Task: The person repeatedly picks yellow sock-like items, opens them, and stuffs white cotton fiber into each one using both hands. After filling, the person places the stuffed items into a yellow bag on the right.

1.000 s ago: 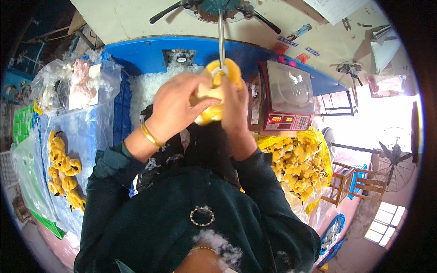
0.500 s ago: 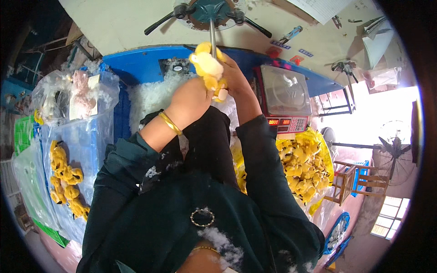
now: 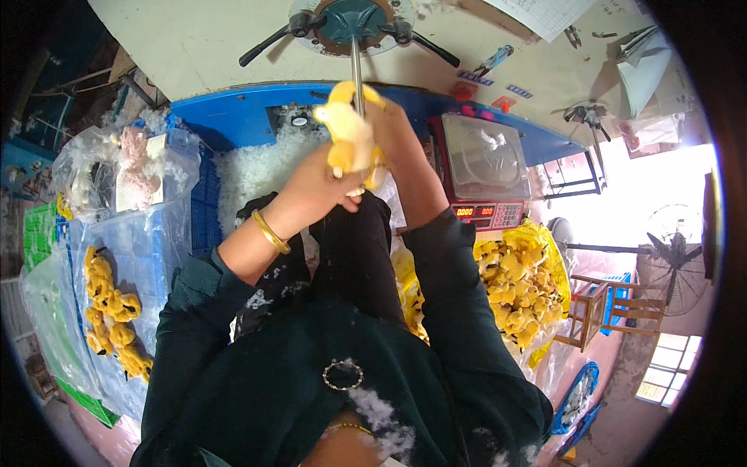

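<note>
A yellow and cream plush toy (image 3: 348,142) sits on the end of a thin metal tube (image 3: 355,66), which comes down from the round dark-green fitting (image 3: 354,22) on the pale machine panel. My left hand (image 3: 311,191) is closed around the toy's lower part, its fingertips showing below it. On the toy's right side, my right hand (image 3: 391,132) grips it close to the tube; most of those fingers are hidden behind the toy. Loose white stuffing (image 3: 261,167) lies to the left of my hands.
A red weighing scale (image 3: 486,167) stands right of my right forearm. Beyond it, a yellow sack (image 3: 517,288) is full of plush pieces. On the left, several yellow plush pieces (image 3: 113,300) lie on plastic over blue crates (image 3: 204,202). A blue ledge (image 3: 226,117) runs under the panel.
The toy has turned so more of its cream front shows, and it looks fuller. My left hand has moved slightly left and down, with its fingertips now visible beneath the toy.
</note>
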Demonstrator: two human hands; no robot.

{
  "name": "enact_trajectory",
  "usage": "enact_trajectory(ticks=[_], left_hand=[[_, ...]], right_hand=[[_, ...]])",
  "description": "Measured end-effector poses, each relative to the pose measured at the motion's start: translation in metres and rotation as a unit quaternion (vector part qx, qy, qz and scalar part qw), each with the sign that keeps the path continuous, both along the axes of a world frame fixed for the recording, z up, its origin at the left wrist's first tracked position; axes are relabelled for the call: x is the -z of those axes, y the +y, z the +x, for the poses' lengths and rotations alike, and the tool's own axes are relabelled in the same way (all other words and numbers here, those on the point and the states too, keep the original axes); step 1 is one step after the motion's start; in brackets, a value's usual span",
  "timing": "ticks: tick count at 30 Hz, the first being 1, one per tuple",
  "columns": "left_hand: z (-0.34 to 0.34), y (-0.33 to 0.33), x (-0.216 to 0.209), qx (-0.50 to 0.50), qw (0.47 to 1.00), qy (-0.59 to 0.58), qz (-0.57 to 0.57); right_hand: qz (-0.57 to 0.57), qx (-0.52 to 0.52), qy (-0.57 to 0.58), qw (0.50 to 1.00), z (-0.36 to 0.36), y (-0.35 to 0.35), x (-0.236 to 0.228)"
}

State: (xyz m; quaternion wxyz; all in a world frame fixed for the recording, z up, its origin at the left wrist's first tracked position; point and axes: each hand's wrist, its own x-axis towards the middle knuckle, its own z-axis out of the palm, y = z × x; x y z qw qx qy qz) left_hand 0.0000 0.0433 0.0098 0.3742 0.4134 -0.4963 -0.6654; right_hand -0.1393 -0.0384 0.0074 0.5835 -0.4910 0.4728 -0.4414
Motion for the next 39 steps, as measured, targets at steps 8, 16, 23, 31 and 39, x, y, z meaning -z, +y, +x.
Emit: enact_trajectory(ticks=[8,16,23,31,39], left_hand=[[-0.011,-0.052,-0.016,-0.047,0.966,0.205,0.148],[0.017,-0.017,-0.015,-0.011,0.947,0.236,0.218],[0.015,-0.079,-0.005,-0.008,0.947,0.251,0.202],[0.045,-0.054,0.003,0.021,0.981,0.154,0.116],[0.039,-0.095,0.033,-0.016,0.998,0.068,-0.005]], right_hand=[[-0.04,0.081,-0.03,0.995,0.011,-0.079,-0.001],[0.039,0.112,-0.168,0.979,0.011,0.008,-0.009],[0.032,0.141,-0.154,0.977,0.02,-0.059,-0.005],[0.022,0.183,-0.224,0.957,0.021,0.005,0.004],[-0.029,0.191,-0.216,0.957,0.027,-0.007,0.004]])
